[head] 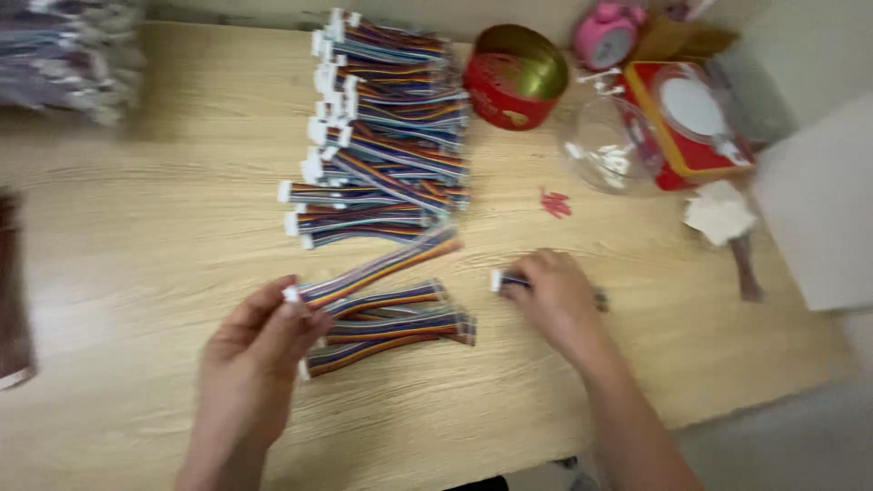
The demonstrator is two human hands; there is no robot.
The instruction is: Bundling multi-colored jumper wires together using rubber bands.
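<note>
My left hand (259, 341) pinches the white connector end of a rainbow ribbon cable (382, 264), which slants up to the right. Under it lie a few more short rainbow cables (400, 329) on the wooden table (155, 227). My right hand (555, 295) is closed on a small cable piece with a white connector (498, 280), resting on the table to the right of that loose group. A tall stack of the same cables (386, 127) runs from the table's far edge toward the middle.
At the back stand a red round tin (514, 77), a pink alarm clock (605, 35), a clear plastic bowl with white parts (607, 145) and a red box (691, 118). Bagged cables (64, 59) lie far left. A white surface (818, 209) borders the right edge.
</note>
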